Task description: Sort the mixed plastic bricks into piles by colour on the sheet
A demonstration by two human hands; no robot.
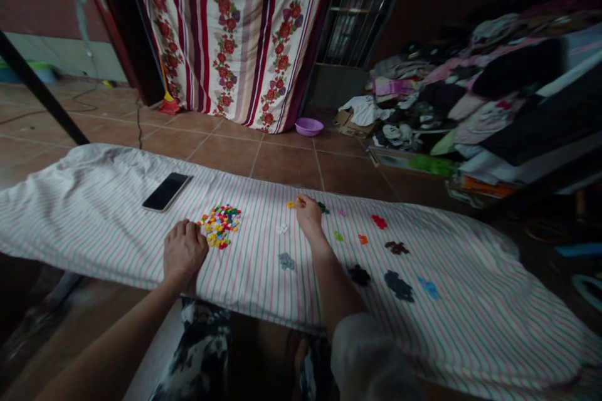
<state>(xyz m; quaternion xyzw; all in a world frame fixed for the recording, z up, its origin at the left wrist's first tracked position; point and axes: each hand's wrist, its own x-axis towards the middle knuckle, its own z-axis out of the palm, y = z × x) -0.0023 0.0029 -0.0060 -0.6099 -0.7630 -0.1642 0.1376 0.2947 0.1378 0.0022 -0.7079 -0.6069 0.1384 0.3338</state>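
My right hand (pixel 309 214) is closed in a pinch on a small yellow plastic piece (pixel 298 199), just above the cloth. Beside its fingertips lies a little group of yellow pieces (pixel 290 204). My left hand (pixel 185 247) rests on the cloth with bent fingers, at the left edge of a mixed pile of colourful pieces (pixel 220 225). Sorted by colour around my right arm are white pieces (pixel 283 229), grey pieces (pixel 286 261), dark green pieces (pixel 323 207), lime pieces (pixel 338 235), orange pieces (pixel 362 239) and red pieces (pixel 379 222).
Further right lie brown pieces (pixel 396 247), black pieces (pixel 359 275), dark grey pieces (pixel 399 286) and blue pieces (pixel 427 287). A phone (pixel 167 192) sits on the striped cloth (pixel 113 219). Beyond are a purple basin (pixel 309 126), a floral curtain (pixel 244 37) and heaped clothes (pixel 470 81).
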